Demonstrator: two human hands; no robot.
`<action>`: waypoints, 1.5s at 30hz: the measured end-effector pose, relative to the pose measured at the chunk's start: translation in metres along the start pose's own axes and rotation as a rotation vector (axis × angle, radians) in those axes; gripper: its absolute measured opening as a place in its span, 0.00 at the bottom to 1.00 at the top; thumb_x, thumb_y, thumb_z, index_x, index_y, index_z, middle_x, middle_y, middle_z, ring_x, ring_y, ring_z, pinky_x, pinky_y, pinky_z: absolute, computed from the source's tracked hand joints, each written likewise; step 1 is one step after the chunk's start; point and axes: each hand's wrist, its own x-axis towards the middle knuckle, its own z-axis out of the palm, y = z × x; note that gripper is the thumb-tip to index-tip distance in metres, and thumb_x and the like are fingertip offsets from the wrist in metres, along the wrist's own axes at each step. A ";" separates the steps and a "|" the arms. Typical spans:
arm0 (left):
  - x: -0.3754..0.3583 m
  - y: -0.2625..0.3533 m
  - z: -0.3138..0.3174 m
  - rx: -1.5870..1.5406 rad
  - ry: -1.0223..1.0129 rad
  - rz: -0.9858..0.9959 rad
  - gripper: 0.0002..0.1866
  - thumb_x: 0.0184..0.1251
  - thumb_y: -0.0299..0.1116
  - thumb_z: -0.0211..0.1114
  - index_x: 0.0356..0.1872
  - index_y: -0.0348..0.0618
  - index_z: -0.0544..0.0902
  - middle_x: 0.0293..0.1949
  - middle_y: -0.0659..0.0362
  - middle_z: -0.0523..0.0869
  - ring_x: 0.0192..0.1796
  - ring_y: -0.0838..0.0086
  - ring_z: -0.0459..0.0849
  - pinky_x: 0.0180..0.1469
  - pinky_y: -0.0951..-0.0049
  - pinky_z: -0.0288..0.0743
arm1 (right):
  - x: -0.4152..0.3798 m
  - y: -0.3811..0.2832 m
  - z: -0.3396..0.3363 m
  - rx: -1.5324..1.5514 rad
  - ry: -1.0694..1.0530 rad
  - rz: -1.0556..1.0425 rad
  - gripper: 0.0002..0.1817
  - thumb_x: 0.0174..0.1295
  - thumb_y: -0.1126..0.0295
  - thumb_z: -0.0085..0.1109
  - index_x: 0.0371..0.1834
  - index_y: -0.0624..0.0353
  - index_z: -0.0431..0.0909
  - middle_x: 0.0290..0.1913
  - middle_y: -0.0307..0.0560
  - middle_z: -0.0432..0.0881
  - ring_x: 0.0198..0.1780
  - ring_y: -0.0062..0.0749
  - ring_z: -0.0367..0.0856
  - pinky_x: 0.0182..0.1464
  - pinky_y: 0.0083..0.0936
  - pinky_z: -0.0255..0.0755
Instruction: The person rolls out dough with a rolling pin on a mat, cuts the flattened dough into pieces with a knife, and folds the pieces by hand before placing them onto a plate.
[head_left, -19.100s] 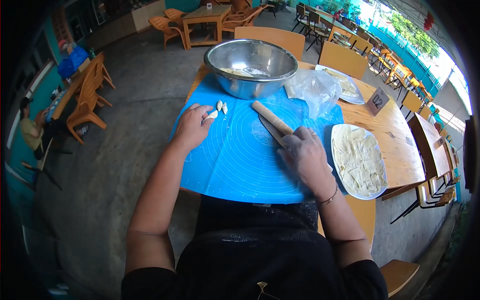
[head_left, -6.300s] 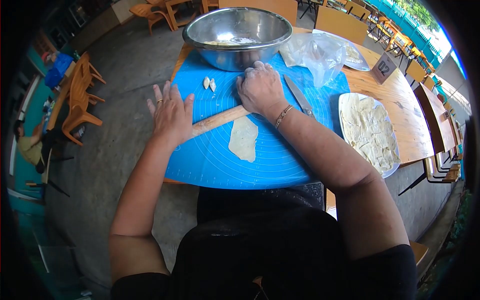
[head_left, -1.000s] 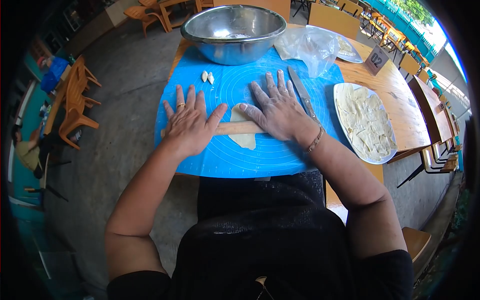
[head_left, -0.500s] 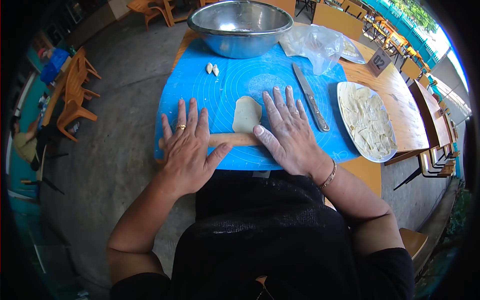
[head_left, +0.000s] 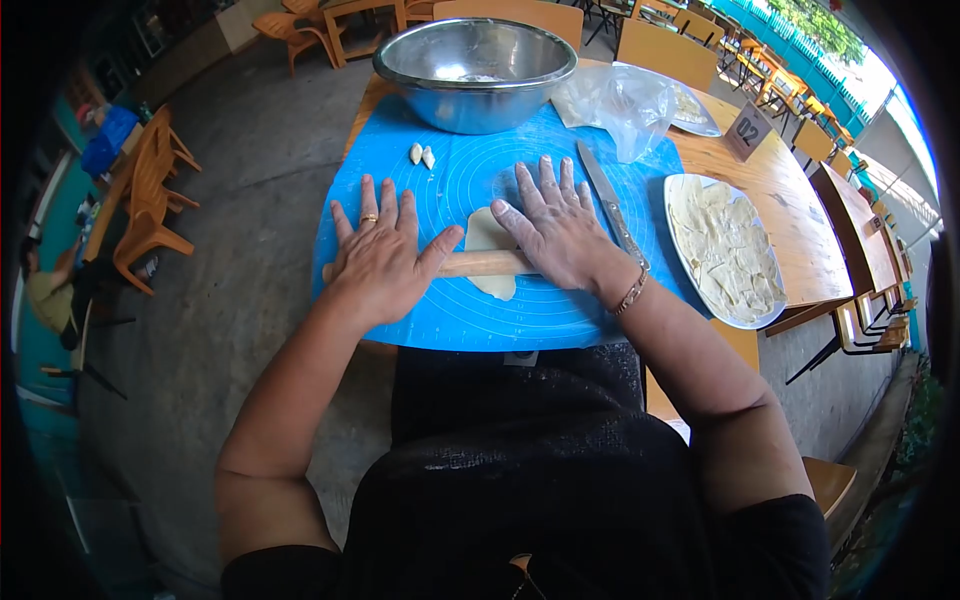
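Observation:
A wooden rolling pin (head_left: 485,263) lies crosswise over a thin flattened piece of dough (head_left: 490,232), which shows both above and below it. My left hand (head_left: 380,255) rests palm down on the pin's left part, fingers stretched and spread. On its right part my floury right hand (head_left: 560,235) lies flat, fingers apart too; the pin's right end is hidden under it. Beneath is a blue silicone mat (head_left: 390,310) printed with circles. Two small lumps of dough (head_left: 422,156) sit farther up the mat. Just right of my right hand lies a knife (head_left: 610,200).
A large steel bowl (head_left: 475,100) stands at the mat's far edge. Beside it are a clear plastic bag (head_left: 630,105) and another plate (head_left: 700,123). A plate of flat dough pieces (head_left: 725,250) stands at the right, near a number sign (head_left: 748,132).
Both hands have pushed the rolling pin away from my body, up over the dough. Dough now shows on the near side of the pin as well. The view has shifted slightly.

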 end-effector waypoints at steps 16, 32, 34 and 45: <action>-0.013 -0.003 -0.002 0.071 -0.007 0.106 0.48 0.75 0.66 0.37 0.74 0.24 0.56 0.76 0.32 0.51 0.80 0.41 0.36 0.76 0.37 0.24 | -0.014 -0.004 -0.002 0.064 0.022 -0.040 0.46 0.73 0.36 0.26 0.79 0.66 0.48 0.78 0.75 0.46 0.80 0.69 0.37 0.78 0.57 0.35; -0.044 -0.006 0.002 0.094 0.133 0.183 0.48 0.74 0.65 0.42 0.75 0.25 0.53 0.76 0.31 0.49 0.80 0.37 0.34 0.73 0.32 0.22 | -0.044 -0.018 0.003 -0.069 0.232 -0.197 0.45 0.73 0.39 0.38 0.76 0.71 0.55 0.74 0.81 0.52 0.78 0.75 0.44 0.75 0.64 0.41; -0.021 -0.002 0.002 0.118 0.135 0.118 0.48 0.74 0.65 0.42 0.75 0.26 0.53 0.76 0.31 0.49 0.80 0.37 0.34 0.74 0.32 0.22 | -0.022 -0.011 0.010 -0.075 0.266 -0.165 0.45 0.73 0.38 0.35 0.76 0.69 0.54 0.75 0.79 0.51 0.78 0.74 0.42 0.76 0.63 0.39; -0.041 -0.003 -0.006 0.041 0.029 0.123 0.46 0.74 0.64 0.42 0.74 0.28 0.59 0.77 0.33 0.51 0.80 0.40 0.37 0.76 0.35 0.26 | -0.055 -0.022 0.001 0.014 0.097 -0.190 0.43 0.72 0.40 0.39 0.76 0.68 0.56 0.75 0.78 0.52 0.77 0.74 0.46 0.75 0.61 0.44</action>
